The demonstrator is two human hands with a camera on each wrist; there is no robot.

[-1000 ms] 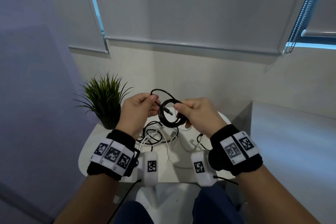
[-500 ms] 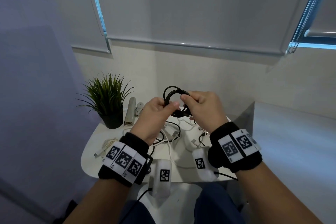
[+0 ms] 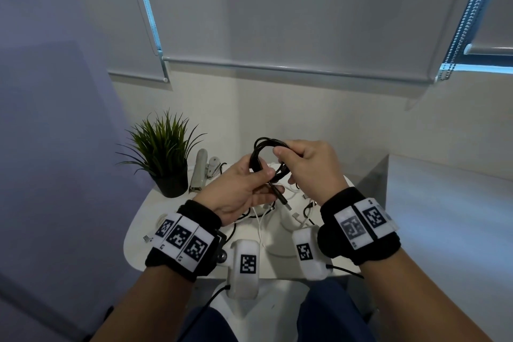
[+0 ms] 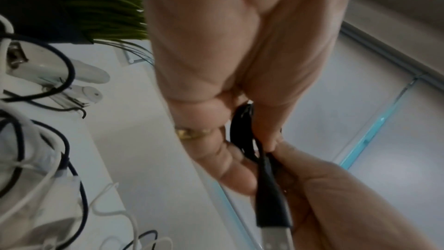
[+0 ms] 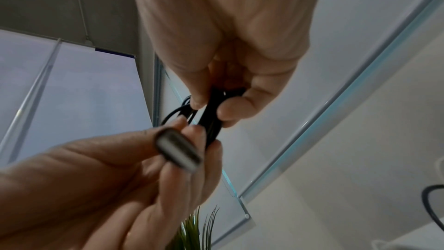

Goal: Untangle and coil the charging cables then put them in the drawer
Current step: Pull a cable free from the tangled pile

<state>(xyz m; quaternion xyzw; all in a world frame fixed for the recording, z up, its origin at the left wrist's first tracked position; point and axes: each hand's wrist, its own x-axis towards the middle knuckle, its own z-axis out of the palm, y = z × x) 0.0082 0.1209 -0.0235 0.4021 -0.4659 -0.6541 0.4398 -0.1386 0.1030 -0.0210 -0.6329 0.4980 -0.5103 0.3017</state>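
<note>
A black charging cable point(image 3: 259, 151), wound into a small coil, is held up over the white table point(image 3: 144, 230). My left hand point(image 3: 263, 179) grips the coil's lower left side, thumb on top. Its USB plug point(image 3: 283, 201) sticks out below that thumb. My right hand point(image 3: 283, 158) pinches the coil's upper right side. In the left wrist view the left fingers point(image 4: 230, 161) curl round the black strands point(image 4: 241, 130) and the plug point(image 4: 271, 197) points toward the camera. In the right wrist view the right fingertips point(image 5: 199, 100) pinch the bundle point(image 5: 211, 115). Tangled white and black cables point(image 3: 263, 212) lie on the table below.
A potted green plant point(image 3: 166, 155) stands at the table's back left, with a white elongated device point(image 3: 200, 172) and a smaller one point(image 3: 213, 164) beside it. A grey ledge point(image 3: 444, 203) runs along the right. The wall and window blinds are close behind.
The loose loop has been drawn into the coil. My left hand moved right and took hold of the coil's side, and the plug now hangs below its thumb. The coil sits a little higher.
</note>
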